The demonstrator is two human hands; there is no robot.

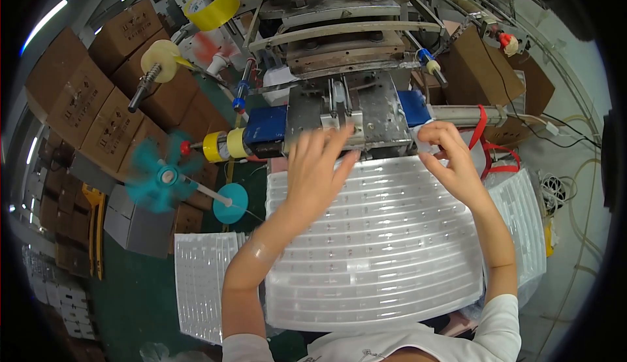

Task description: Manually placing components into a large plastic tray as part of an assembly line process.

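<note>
My left hand (pixel 318 171) reaches over the front edge of the machine's metal plate (pixel 307 110), its fingers apart and slightly blurred. A small metal fixture (pixel 339 104) sits on that plate just beyond the fingertips. At the plate's right front corner my right hand (pixel 452 159) is curled, thumb and forefinger bent round a whitish bit too small to name. Below both hands lies a wide stack of clear ribbed plastic trays (pixel 372 238) with rows of small parts that I cannot make out.
The heavy press head (pixel 346 22) stands above the plate. Rolls of yellow tape (pixel 214 6) hang at the left. A teal fan (pixel 168 176) spins beside stacked cartons (pixel 81 94). More trays lie at left (pixel 206 283) and right (pixel 519 225). A red strap (pixel 479 133) hangs nearby.
</note>
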